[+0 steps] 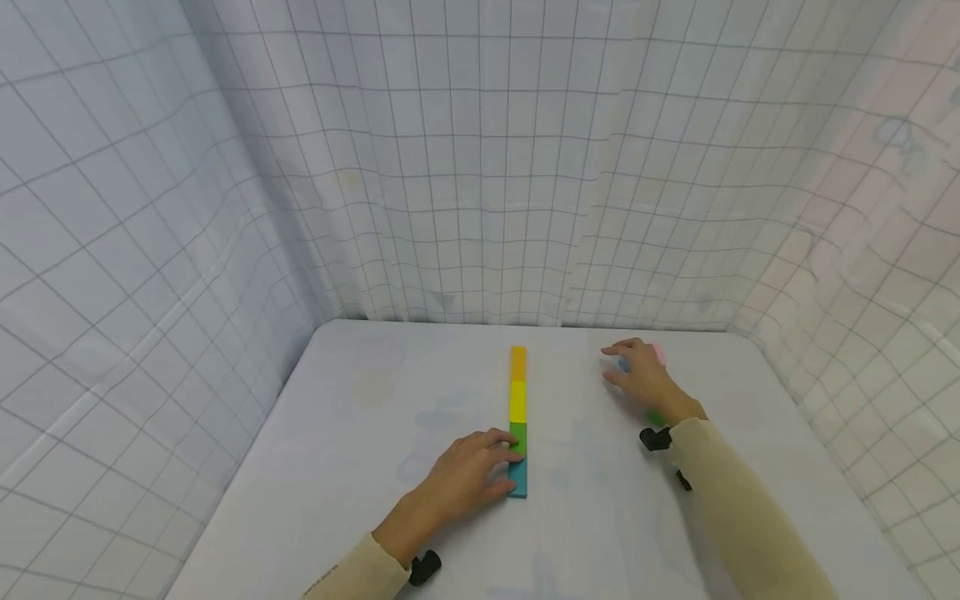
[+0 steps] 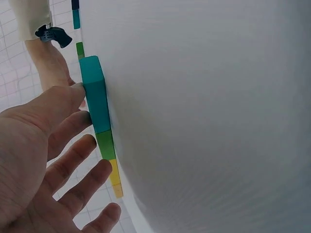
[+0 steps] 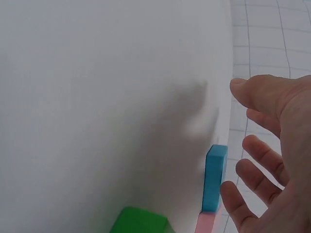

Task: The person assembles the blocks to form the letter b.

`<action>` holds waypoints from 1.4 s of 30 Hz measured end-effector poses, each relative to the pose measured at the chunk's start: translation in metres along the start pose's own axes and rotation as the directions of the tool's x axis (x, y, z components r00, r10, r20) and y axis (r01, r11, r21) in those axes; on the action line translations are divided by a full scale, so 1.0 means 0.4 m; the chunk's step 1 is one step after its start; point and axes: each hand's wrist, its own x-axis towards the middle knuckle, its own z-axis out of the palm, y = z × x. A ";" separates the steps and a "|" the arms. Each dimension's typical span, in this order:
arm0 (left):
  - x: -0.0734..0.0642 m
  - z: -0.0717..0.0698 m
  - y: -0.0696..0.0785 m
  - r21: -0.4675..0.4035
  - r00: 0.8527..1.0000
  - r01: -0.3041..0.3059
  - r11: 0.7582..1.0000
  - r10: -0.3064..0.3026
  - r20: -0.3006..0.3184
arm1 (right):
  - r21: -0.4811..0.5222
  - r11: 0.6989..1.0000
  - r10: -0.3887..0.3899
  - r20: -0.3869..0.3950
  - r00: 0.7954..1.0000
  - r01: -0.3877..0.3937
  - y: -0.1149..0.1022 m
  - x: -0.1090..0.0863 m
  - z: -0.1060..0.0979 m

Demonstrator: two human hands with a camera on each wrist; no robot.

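Observation:
A straight row of blocks lies on the white table: orange [image 1: 519,363], yellow [image 1: 518,402], green [image 1: 518,431] and, nearest me, teal [image 2: 93,97]. My left hand [image 1: 468,473] rests at the near end of this row, its thumb and fingers spread and touching the teal block, with fingertips near the green one. To the right, my right hand [image 1: 641,375] hovers with relaxed, parted fingers and holds nothing. Near it lie a blue block [image 3: 213,179], a pink block [image 3: 206,222] and a green block [image 3: 138,222], partly hidden by the hand in the head view.
White gridded curtains [image 1: 525,167] enclose the table [image 1: 360,467] at the back and both sides. Dark blue [image 2: 75,4] and teal blocks [image 2: 76,18] show at the top of the left wrist view. Each wrist carries a small black camera [image 1: 425,568].

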 end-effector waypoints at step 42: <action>0.009 -0.009 0.003 -0.052 0.999 0.014 0.999 -0.013 0.034 | -0.044 0.999 -0.017 0.050 0.999 0.020 0.033 -0.029 -0.031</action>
